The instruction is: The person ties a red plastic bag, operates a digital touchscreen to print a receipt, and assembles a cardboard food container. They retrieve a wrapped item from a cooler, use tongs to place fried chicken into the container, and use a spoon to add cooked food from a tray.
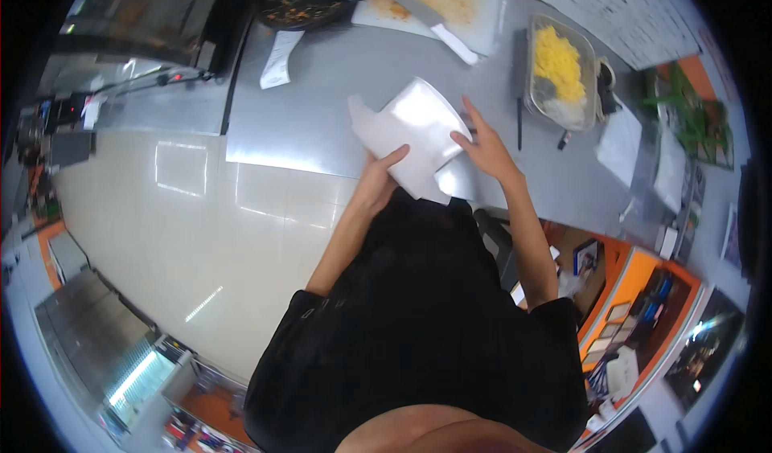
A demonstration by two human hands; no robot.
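My left hand (380,178) grips a white folding carton (407,128) at its lower left, with the thumb on the front and the other fingers hidden behind. The carton is partly opened out, its flaps sticking out to the left and below, and a shiny inner face shows at the upper right. It is held tilted above the front edge of a steel worktable (313,109). My right hand (491,151) has its thumb over the carton's right edge. The index finger points up beside that edge; the remaining fingers are partly hidden.
A knife (422,14) lies across a stained white cutting board (482,13), beside a dark pan (307,7) with food scraps. A paper slip (281,59) lies nearby. To the right stands a clear tub (531,100) of yellow shredded food, near a black marker (564,140) and white packets (621,142).
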